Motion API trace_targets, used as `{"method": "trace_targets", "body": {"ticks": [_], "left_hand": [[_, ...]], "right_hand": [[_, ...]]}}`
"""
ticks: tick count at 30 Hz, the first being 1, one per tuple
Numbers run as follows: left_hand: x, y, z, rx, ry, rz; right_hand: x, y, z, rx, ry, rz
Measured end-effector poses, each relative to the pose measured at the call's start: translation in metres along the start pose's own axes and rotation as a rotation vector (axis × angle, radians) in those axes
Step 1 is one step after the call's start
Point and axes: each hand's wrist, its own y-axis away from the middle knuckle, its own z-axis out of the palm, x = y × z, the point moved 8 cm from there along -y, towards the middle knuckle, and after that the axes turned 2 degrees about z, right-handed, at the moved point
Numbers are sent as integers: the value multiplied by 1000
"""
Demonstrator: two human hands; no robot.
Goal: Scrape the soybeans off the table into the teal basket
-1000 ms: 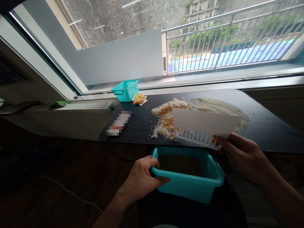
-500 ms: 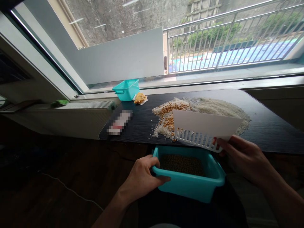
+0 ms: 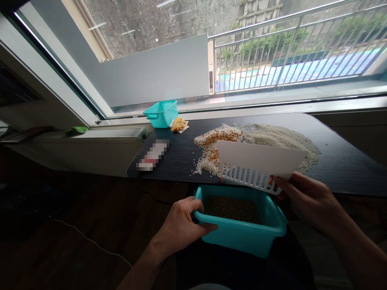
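My left hand (image 3: 187, 221) is closed on the left end of a turquoise plastic bin (image 3: 238, 233), just below the table's front edge. Small round brownish grains (image 3: 231, 207) cover the bin's bottom. In my right hand (image 3: 305, 195) is a white slotted plastic panel (image 3: 261, 155), pinched at its lower right corner and held tilted above the bin's far rim. Behind the panel, yellow round beans or peas (image 3: 222, 137) lie mixed with white rice (image 3: 208, 165) on the dark table. The panel hides part of this pile.
A broad heap of rice (image 3: 281, 137) spreads over the dark table (image 3: 341, 161) to the right. At the back left stand a second turquoise bin (image 3: 163, 114) and a crumpled yellow cloth-like item (image 3: 179, 124). A blurred flat item (image 3: 153, 155) lies near the left edge, beside a radiator (image 3: 111, 135).
The slotted panel in my right hand has shifted slightly left. My left hand and the bin it holds have stayed in place.
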Motion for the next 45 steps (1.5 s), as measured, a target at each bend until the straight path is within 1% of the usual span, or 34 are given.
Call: {"method": "trace_targets", "body": {"ticks": [4,7,13,18,22,25,28,31,34,36,38,41,45], "left_hand": [[0,0,1,-6,-2,-3],[-1,0,1,-8,3,-11],[-1,0,0,-8,2,-10],[-1,0,0,-8,12,-9],[-1,0,0,-13,12,-20],[0,-1,0,-15,14,-31],[1,-1,-1,-14,15,-28],[0,0,-2,-16,14,-25],[-3,2,-5,-11,5,-34],[-6,4,-9,0,-4,-40],[-10,7,-14,16,-9,-54],[-16,12,-20,43,-18,-72],[-17,12,-21,62,-41,-63]], "right_hand": [[-2,3,-2,-7,20,10],[-6,4,-4,12,10,13],[-13,2,7,-16,21,-9],[-12,4,5,-9,20,-9],[-12,6,6,-45,0,6],[-14,6,11,-66,-2,-6],[-18,2,16,-44,4,-40],[-21,-2,27,-43,19,-59],[-21,-2,39,-82,25,-57],[-20,-1,44,-128,40,-69],[-19,3,44,-147,57,-93],[-11,8,35,-111,50,-107],[11,17,27,-56,68,-86]]}}
